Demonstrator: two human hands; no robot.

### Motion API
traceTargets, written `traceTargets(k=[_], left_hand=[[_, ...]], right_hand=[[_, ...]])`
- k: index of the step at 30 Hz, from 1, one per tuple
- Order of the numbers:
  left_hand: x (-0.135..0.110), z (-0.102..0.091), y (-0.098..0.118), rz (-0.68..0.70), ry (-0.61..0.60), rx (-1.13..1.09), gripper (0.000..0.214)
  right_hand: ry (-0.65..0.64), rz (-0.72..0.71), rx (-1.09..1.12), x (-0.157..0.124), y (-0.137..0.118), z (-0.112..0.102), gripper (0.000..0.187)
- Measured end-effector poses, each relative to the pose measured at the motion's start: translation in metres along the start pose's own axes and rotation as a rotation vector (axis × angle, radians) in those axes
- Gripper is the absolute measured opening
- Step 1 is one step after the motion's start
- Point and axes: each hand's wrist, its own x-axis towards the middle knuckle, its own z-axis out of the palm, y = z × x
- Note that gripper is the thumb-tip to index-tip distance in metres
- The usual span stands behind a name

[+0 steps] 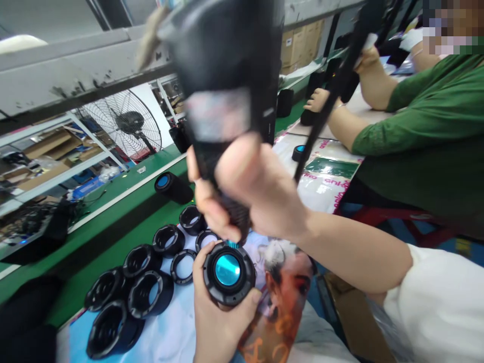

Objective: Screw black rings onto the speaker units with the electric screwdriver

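Over a green bench [79, 280], towards six o'clock, the left hand [221, 325] curls round a stiff, probably light speaker housing [229, 274], best held by its sides, while the right hand [260, 186] clenches a black power driver [227, 60].

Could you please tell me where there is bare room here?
The pale cloth looks bare between the black rings and the left hand, as does some green bench behind the rings. It's crowded among the rings.
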Motion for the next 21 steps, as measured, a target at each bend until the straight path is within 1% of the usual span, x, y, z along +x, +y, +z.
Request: traceTargets(k=[1, 2, 3, 4, 5, 6, 7, 10, 11, 14, 17, 19, 21], left_hand=[[0.000, 0.000, 0.000, -0.002, 0.005, 0.006, 0.077], [0.000, 0.000, 0.000, -0.004, 0.009, 0.009, 0.077], [0.000, 0.001, -0.001, -0.008, 0.011, 0.008, 0.077], [0.000, 0.001, -0.001, -0.011, 0.011, 0.004, 0.077], [0.000, 0.001, -0.001, -0.012, 0.013, 0.001, 0.076], [0.000, 0.002, -0.001, -0.011, 0.015, 0.001, 0.076], [0.000, 0.002, -0.002, -0.008, 0.016, 0.002, 0.075], [0.000, 0.001, -0.003, 0.005, 0.019, 0.010, 0.075], [0.000, 0.001, -0.004, 0.008, 0.019, 0.008, 0.076], [0.000, 0.001, -0.003, -0.003, 0.009, -0.005, 0.077], [0.000, 0.000, -0.003, -0.018, 0.000, -0.018, 0.077], [0.000, -0.001, -0.004, -0.020, -0.007, -0.023, 0.078], [0.000, -0.002, -0.008, -0.014, -0.019, -0.025, 0.081]], right_hand=[[0.002, -0.075, 0.016, 0.001, 0.005, -0.008, 0.020], [0.040, -0.152, 0.017, 0.002, 0.010, -0.016, 0.020], [0.094, -0.206, -0.002, 0.002, 0.017, -0.024, 0.023], [0.156, -0.231, -0.033, 0.003, 0.024, -0.031, 0.027], [0.208, -0.225, -0.072, 0.003, 0.030, -0.037, 0.032], [0.234, -0.193, -0.106, 0.003, 0.037, -0.043, 0.036], [0.239, -0.147, -0.134, 0.002, 0.042, -0.047, 0.040], [0.194, -0.031, -0.171, 0.000, 0.053, -0.054, 0.046], [0.188, -0.006, -0.173, 0.000, 0.056, -0.055, 0.048], [0.230, 0.024, -0.162, 0.000, 0.060, -0.058, 0.053], [0.253, 0.008, -0.090, 0.002, 0.052, -0.053, 0.053], [0.236, -0.079, -0.032, 0.006, 0.034, -0.042, 0.052], [0.197, -0.187, -0.005, 0.011, 0.012, -0.024, 0.045]])
